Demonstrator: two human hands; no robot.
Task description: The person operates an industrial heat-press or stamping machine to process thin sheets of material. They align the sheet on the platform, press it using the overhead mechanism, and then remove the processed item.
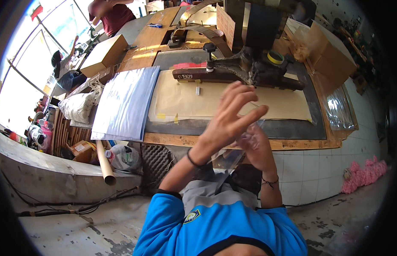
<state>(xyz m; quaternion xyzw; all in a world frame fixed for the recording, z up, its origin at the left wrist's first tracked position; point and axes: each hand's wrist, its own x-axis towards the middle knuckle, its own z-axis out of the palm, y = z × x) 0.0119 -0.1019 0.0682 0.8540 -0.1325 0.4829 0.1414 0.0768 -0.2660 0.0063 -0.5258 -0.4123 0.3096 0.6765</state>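
My left hand (pixel 228 117) is raised over the near edge of the table, its fingers spread and slightly blurred. Just below and behind it is my right hand (pixel 259 151), palm turned inward and fingers curled, partly hidden by the left. A piece of clear plastic film (pixel 227 161) hangs at the right hand and seems to be gripped in it. Beyond both hands, a dark press machine (pixel 245 64) with a long bar (pixel 194 75) stands over a tan paper sheet (pixel 177 100). A stack of clear plastic sheets (pixel 124 104) lies left of the paper.
Cardboard boxes stand at the left (pixel 104 53) and right (pixel 330 53) of the wooden table (pixel 241 140). A roll of tape (pixel 275 57) rests on the machine. A cardboard tube (pixel 105 164) leans at lower left; a pink bundle (pixel 364 175) lies on the floor. Another person (pixel 115 19) is at far left.
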